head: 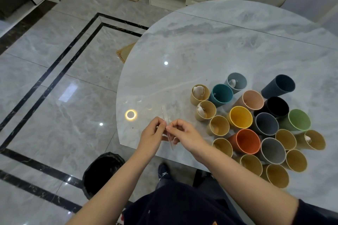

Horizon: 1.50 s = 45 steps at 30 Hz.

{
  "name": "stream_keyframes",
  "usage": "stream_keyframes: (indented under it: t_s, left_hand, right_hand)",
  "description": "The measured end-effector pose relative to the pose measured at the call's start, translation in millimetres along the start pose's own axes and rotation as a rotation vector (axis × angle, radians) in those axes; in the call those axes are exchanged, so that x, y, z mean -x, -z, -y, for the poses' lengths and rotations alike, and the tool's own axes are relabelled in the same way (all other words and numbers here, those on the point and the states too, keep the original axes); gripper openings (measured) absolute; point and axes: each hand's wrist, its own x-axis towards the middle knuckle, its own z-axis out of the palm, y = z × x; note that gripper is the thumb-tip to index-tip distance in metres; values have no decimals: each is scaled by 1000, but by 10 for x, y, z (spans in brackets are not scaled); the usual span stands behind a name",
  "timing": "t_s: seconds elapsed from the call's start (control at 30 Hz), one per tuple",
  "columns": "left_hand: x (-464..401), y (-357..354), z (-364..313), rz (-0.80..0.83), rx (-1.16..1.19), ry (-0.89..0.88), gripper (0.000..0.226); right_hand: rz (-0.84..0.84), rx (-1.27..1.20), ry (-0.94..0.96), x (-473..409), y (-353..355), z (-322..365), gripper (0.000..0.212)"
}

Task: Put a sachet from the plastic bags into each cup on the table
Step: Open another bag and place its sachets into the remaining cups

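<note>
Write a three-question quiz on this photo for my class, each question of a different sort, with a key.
1. True or false: both hands, the left hand and the right hand, are pinching the clear plastic bag.
2. The bin with the black liner stands: A) on the table; B) on the floor by the table's edge; C) beside the cabinet.
3. Fill in: the orange cup has ____ showing inside it.

Key
1. True: both hands grip the bag above the table's near edge.
2. B.
3. Nothing; the light blue cup at the back shows a white sachet.
</note>
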Motion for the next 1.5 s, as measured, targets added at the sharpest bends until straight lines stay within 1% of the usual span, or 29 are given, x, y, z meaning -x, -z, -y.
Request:
stream_keyframes:
  t_s: [0.2, 0.37, 0.53, 0.73, 0.93, 1.0, 1.2, 1.3, 1.5]
  left_hand:
    - [44, 59, 26, 21, 42, -6, 26]
    - [69, 90, -1, 62, 171, 44, 24]
    - [72, 116, 26, 96, 228, 66, 21]
    - [49, 119, 68, 79, 182, 62, 21]
    - [47, 126, 36, 50, -19, -16, 19]
    - [45, 140, 15, 39, -65, -14, 18]
    - [26, 182, -58, 13, -66, 71, 18]
    - [21, 189, -71, -22, -83, 92, 20]
    - [6, 197, -92, -44, -70, 102, 19]
  right_hand:
    - [14, 28, 41, 15, -30, -22, 14]
    - [19, -116, 7, 17, -38, -40, 8]
    - [33, -155, -18, 23, -39, -36, 12]
    - [44, -171, -39, 15, -41, -28, 7]
    - [4, -121, -48, 12, -27, -52, 7]
    - [-9, -95, -38, 15, -23, -50, 5]
    - [-4, 54, 15, 25, -4, -1, 5]
    - [4, 81, 29, 34, -14, 12, 4]
    - [2, 82, 1, 22, -28, 8, 12]
